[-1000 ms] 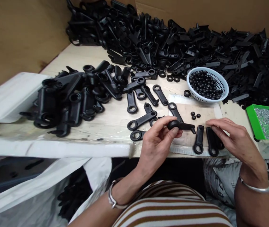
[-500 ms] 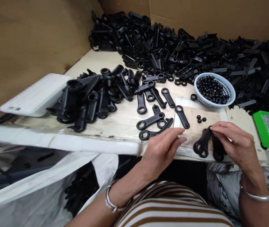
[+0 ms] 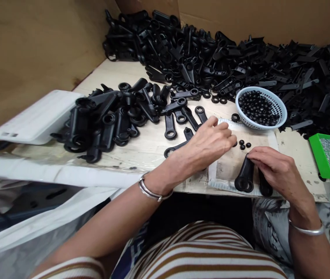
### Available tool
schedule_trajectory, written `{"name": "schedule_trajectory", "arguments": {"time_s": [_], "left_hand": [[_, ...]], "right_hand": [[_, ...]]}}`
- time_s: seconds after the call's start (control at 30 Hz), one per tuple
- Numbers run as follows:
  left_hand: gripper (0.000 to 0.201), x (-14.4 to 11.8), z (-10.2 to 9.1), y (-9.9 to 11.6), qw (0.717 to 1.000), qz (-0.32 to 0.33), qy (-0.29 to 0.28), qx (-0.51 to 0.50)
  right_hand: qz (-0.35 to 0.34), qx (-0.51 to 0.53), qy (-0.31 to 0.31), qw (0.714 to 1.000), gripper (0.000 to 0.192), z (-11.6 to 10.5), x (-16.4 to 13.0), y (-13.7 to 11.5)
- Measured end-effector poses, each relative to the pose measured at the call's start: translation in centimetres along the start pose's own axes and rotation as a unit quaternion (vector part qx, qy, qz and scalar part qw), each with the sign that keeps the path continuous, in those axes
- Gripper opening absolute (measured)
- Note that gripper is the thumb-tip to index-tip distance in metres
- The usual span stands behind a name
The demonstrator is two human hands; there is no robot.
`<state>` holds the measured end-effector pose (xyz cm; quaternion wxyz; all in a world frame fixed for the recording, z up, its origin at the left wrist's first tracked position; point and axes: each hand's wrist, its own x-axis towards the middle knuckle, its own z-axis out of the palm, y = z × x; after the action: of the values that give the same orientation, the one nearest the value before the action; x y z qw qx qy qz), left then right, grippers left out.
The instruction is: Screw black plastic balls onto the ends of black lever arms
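Observation:
My right hand [image 3: 278, 170] pinches a black plastic lever [image 3: 244, 176] by its narrow top end, the ring-shaped end hanging down over the front of the work mat. A second black lever [image 3: 265, 185] hangs under the same hand, partly hidden by the fingers. My left hand [image 3: 205, 145] is closed, knuckles up, over the mat's left side. A small black bit [image 3: 235, 143] shows at its fingertips; what the fingers hold is hidden. Just right of it lie several small black beads [image 3: 242, 147].
A pale blue basket [image 3: 284, 116] of black beads stands behind the mat. To the right is a green tray [image 3: 317, 155] of small metal pieces. Black parts [image 3: 188, 58] are heaped along the back, with another pile [image 3: 109, 120] at left beside a white device [image 3: 37, 116].
My left hand has moved up and forward, its fingers closing where a loose lever lay on the mat. My right hand still holds the levers, shifted slightly left.

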<state>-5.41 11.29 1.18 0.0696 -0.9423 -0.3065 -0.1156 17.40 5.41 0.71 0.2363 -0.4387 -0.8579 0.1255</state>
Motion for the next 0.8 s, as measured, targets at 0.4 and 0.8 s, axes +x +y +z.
{"name": "schedule_trajectory", "arguments": {"time_s": [0.4,0.8], "left_hand": [[0.034,-0.8,-1.7,3.2,0.998,-0.041,0.026,0.032],[0.020,-0.9,-0.5,2.6,0.999,-0.038,-0.019,0.008]], "right_hand": [[-0.001,-0.012,-0.017,1.000,0.020,-0.4,0.1,0.0],[-0.018,-0.044,-0.092,0.995,0.021,0.7,1.9,-0.7]]}}
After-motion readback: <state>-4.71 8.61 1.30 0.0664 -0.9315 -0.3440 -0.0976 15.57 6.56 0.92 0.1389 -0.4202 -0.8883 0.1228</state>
